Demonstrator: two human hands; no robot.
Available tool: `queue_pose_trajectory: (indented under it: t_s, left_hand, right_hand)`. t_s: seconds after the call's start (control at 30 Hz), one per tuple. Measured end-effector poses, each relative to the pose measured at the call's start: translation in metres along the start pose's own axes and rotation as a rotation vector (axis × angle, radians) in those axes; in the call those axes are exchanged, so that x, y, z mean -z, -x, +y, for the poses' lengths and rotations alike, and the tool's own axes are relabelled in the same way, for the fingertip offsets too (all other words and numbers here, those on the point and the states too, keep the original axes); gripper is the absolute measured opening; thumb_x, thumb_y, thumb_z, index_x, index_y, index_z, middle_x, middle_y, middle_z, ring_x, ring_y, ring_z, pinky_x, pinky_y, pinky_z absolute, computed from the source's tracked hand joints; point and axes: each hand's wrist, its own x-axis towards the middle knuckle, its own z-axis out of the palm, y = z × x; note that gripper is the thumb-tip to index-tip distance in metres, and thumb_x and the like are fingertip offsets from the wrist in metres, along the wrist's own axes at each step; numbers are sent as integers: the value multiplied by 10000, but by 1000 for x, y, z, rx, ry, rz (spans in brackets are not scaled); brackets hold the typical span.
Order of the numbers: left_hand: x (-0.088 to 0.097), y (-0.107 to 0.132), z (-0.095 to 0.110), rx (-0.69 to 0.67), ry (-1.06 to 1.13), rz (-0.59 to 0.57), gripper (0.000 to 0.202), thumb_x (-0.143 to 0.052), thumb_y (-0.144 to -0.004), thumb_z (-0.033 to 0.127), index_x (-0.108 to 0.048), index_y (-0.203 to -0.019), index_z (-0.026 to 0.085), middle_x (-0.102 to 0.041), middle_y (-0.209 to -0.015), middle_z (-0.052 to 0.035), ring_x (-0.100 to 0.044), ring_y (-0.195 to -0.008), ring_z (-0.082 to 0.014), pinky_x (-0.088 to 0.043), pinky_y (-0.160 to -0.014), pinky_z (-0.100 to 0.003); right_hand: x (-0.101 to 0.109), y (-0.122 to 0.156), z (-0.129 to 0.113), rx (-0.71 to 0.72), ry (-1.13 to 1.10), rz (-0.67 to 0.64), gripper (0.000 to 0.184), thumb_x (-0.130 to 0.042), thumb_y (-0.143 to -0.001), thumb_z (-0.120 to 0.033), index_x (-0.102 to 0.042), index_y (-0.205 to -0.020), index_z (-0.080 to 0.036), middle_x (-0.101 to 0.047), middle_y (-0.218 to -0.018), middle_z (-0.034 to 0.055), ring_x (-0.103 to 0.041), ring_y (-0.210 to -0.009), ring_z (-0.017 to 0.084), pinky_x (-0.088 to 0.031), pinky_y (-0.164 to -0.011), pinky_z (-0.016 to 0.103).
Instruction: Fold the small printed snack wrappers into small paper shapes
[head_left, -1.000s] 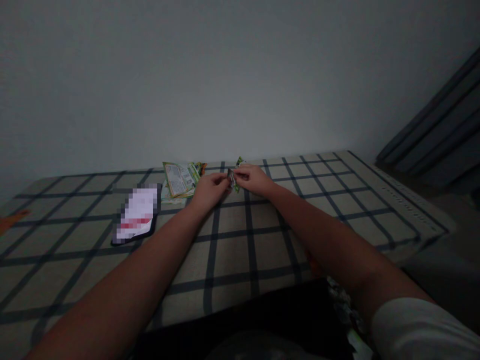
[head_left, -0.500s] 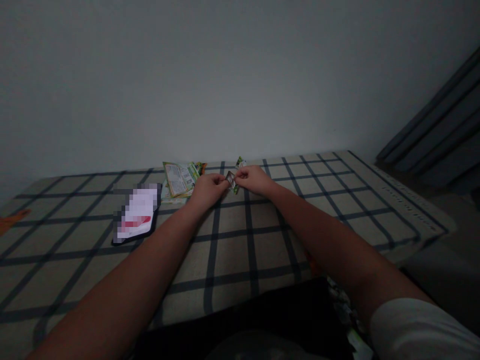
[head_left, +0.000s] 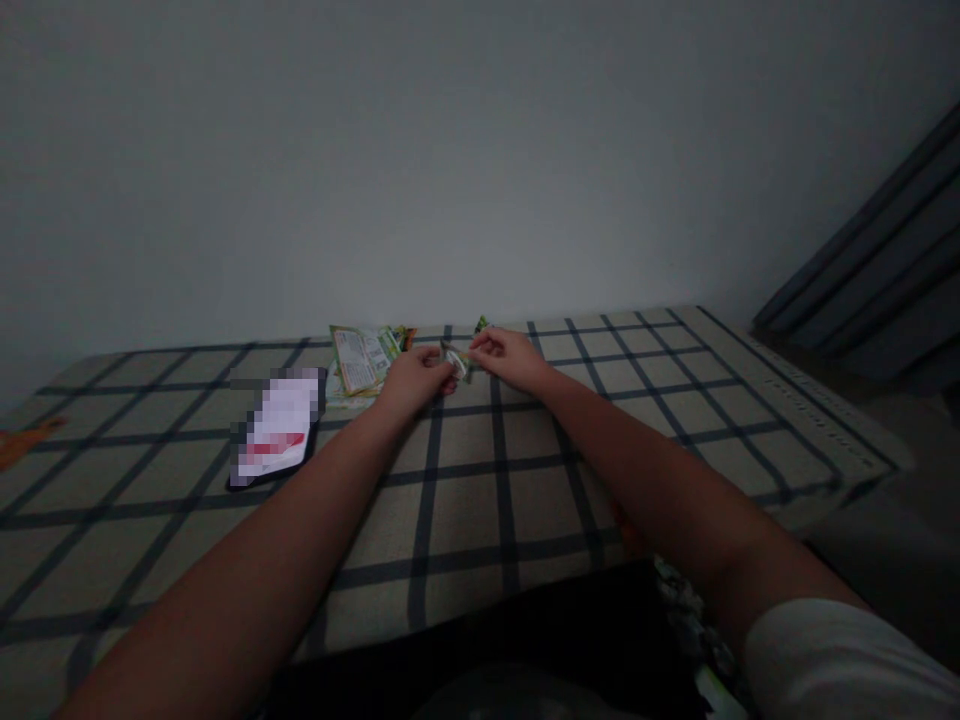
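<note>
Between my hands is a small shiny wrapper packet (head_left: pixel 455 362), silvery with some green. My left hand (head_left: pixel 416 378) pinches its left side between thumb and fingers. My right hand (head_left: pixel 508 357) has its thumb and fingers pressed together at the packet's right edge. Just behind my right hand a green-printed packet (head_left: pixel 481 325) partly shows; the rest is hidden. Left of my left hand lie several printed green and white packets (head_left: pixel 361 362), stacked on the checked tablecloth (head_left: pixel 465 520). What is inside the small packet is too dim to make out.
A phone (head_left: pixel 277 425) with a lit, blurred screen lies on the left of the table. An orange item (head_left: pixel 30 442) is at the far left edge. A pale wall (head_left: pixel 480 160) stands behind the table, and a dark curtain (head_left: pixel 877 230) hangs at the right.
The small packet has turned in my fingers and now shows a silvery side. My right fingers have shifted slightly. The view has moved a little; phone and packet stack lie as before.
</note>
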Motion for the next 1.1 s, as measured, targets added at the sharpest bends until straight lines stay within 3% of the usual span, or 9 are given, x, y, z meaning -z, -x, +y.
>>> queue_pose_trajectory:
  t_s: [0.17,0.27,0.43,0.5,0.63,0.8,0.93,1.1]
  left_hand:
    - [4,-14,-15,-3,18,51,490,-771,-724,268,-695,-1190,137,-744,-676,-44,-731,-599,-222,-552,-556,-273]
    - [4,-13,-11,37,38,64,553,-744,-746,220,-661,-1284,121,-746,-685,-46,-734,-601,-221,-570,-571,-282]
    - [-3,-1,7,100,207,49,459,-650,-842,145,-633,-1296,86,-710,-672,-32,-670,-544,-146,-595,-596,-273]
    - [-4,2,11,68,285,13,423,-650,-885,204,-627,-1295,105,-712,-721,-34,-673,-576,-137,-609,-617,-280]
    - [-5,3,8,10,374,-30,441,-649,-927,336,-591,-1332,169,-746,-918,-64,-708,-679,-144,-610,-631,-281]
    - [-7,-1,1,-25,338,-46,384,-650,-917,289,-605,-1280,171,-736,-994,-75,-705,-711,-136,-599,-627,-266]
    - [-8,-1,-1,-82,269,-76,334,-650,-910,267,-641,-1225,155,-740,-989,-86,-698,-702,-135,-566,-589,-241]
    - [-8,0,-4,-144,173,-117,371,-695,-877,339,-688,-1205,165,-768,-1038,-104,-708,-729,-147,-549,-601,-241]
  right_hand:
    - [-1,3,-6,190,84,-211,280,-754,-879,-322,-741,-1113,-169,-632,-744,-15,-544,-673,133,-403,-653,247]
    - [-2,3,-10,252,150,-224,162,-726,-897,-238,-765,-1038,-169,-666,-777,6,-574,-714,141,-415,-691,254]
    - [0,4,-13,241,172,-129,96,-713,-910,-235,-761,-951,-162,-723,-883,41,-615,-798,152,-434,-756,265]
    - [2,4,-13,232,195,-85,105,-704,-921,-263,-754,-917,-172,-731,-901,43,-618,-824,159,-432,-777,270]
    - [11,1,-9,204,277,41,147,-668,-950,-293,-745,-922,-170,-733,-907,57,-619,-831,170,-432,-794,281]
    - [34,-3,0,84,405,281,169,-630,-977,-275,-739,-936,-154,-753,-980,108,-655,-914,207,-448,-840,307]
    - [43,-3,5,-62,524,296,162,-632,-959,-250,-750,-938,-141,-769,-981,132,-669,-889,227,-451,-798,321]
    - [38,-4,8,-125,605,230,174,-624,-953,-241,-771,-966,-148,-783,-999,143,-689,-895,234,-460,-799,324]
